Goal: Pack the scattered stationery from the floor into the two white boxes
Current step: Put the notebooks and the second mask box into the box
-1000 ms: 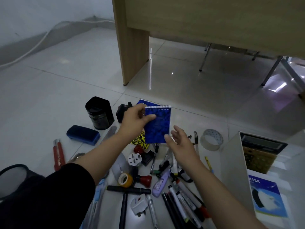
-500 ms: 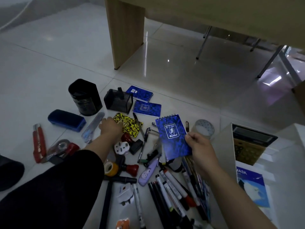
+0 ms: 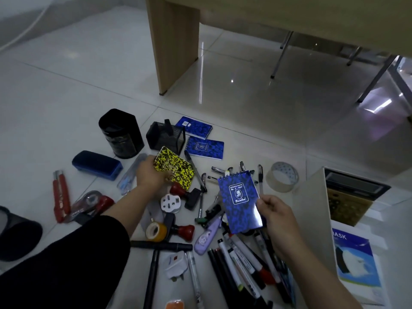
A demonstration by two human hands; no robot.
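Observation:
My right hand (image 3: pixel 276 217) holds a blue spiral notepad (image 3: pixel 239 202) upright by its right edge, above the pile of pens and markers (image 3: pixel 240 262). My left hand (image 3: pixel 150 176) grips a yellow-and-black spiral notepad (image 3: pixel 175 167) and tilts it up off the floor. Two more blue notepads (image 3: pixel 205 147) lie flat behind it. A white box (image 3: pixel 312 204) stands at the right; a calculator (image 3: pixel 350 197) and a mask packet (image 3: pixel 354 262) lie inside it.
A black cup (image 3: pixel 121 133), a mesh holder (image 3: pixel 166 137), a blue eraser block (image 3: pixel 97 165), red cutters (image 3: pixel 60 195), tape rolls (image 3: pixel 282 178), plugs (image 3: pixel 170 204), stamps and a correction tape lie on the tiles. A wooden desk leg (image 3: pixel 172 41) stands behind.
The blue notepad passed from my left hand to my right and moved right. My left hand dropped to the floor and took hold of the yellow notepad, lifting one edge.

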